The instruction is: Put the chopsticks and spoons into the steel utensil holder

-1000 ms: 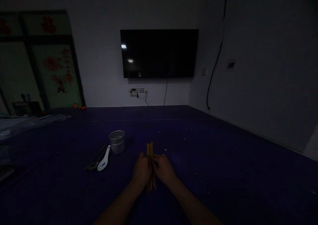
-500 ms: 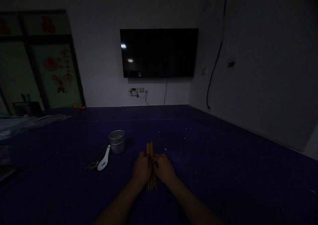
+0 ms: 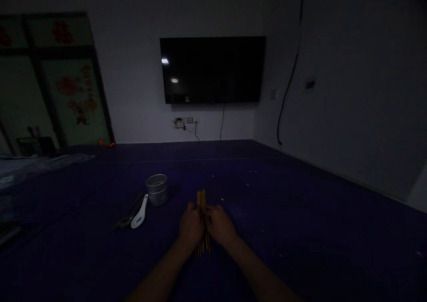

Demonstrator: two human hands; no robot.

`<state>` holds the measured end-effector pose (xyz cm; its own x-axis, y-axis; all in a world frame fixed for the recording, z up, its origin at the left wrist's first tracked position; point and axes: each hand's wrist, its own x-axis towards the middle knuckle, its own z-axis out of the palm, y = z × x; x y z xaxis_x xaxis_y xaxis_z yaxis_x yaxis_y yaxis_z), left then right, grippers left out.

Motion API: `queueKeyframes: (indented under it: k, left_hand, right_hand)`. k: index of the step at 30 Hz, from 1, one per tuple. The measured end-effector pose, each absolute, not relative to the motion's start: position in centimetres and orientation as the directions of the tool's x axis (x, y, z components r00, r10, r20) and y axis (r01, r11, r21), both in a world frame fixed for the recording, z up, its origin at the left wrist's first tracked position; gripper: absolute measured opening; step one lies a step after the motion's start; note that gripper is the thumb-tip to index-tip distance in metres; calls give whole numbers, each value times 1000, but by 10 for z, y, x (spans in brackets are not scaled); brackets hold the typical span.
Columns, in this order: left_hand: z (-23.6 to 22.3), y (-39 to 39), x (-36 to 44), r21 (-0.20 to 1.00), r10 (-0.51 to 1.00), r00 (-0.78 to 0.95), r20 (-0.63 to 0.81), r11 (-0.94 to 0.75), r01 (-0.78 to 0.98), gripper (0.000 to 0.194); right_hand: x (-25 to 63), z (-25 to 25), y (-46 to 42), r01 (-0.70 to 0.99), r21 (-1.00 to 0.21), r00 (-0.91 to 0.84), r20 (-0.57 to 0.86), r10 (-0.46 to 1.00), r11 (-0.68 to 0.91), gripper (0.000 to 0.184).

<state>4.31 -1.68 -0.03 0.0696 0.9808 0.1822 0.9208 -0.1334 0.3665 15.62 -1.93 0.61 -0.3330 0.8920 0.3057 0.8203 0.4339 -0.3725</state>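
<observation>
A bundle of thin yellowish-brown sticks, which look like chopsticks [image 3: 201, 198], lies lengthwise in front of me on the dark blue surface. From the left, my left hand [image 3: 191, 225] is closed around the bundle's middle. My right hand [image 3: 220, 224] closes on it from the right, its fingers meeting the left ones over the sticks. The sticks' far and near ends show beyond the hands; their middle is hidden. To the left stand a silver metal cup [image 3: 157, 191] and a white spoon [image 3: 140, 213] with a blue mark.
Beside the spoon lies a dark long-handled tool [image 3: 128, 215], too dim to name. Small white scraps [image 3: 222, 199] dot the blue surface [image 3: 300, 231]. Clear plastic sheeting [image 3: 50, 164] lies at the far left. A television [image 3: 213, 70] hangs on the back wall, and a cable [image 3: 288, 88] runs down the right wall.
Both hands keep their grip on the chopsticks with almost no movement. The view has shifted very slightly and looks a little darker.
</observation>
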Motion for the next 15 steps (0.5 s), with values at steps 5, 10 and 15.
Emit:
queueKeyframes:
  k: [5,10,15]
  left_hand:
    - [0,-17,43,372,979,58,197,-130,919,34]
    - [1,-18,44,351,980,61,188,-126,928,34]
    - [2,-17,44,339,980,57,189,-120,933,34]
  right_hand:
    - [156,5,-19,828,-383,-312,292,904,409,32]
    - [156,2,-19,816,-432,-271,300,915,384,34]
    - [157,0,-18,796,-452,-284,308,908,403,34]
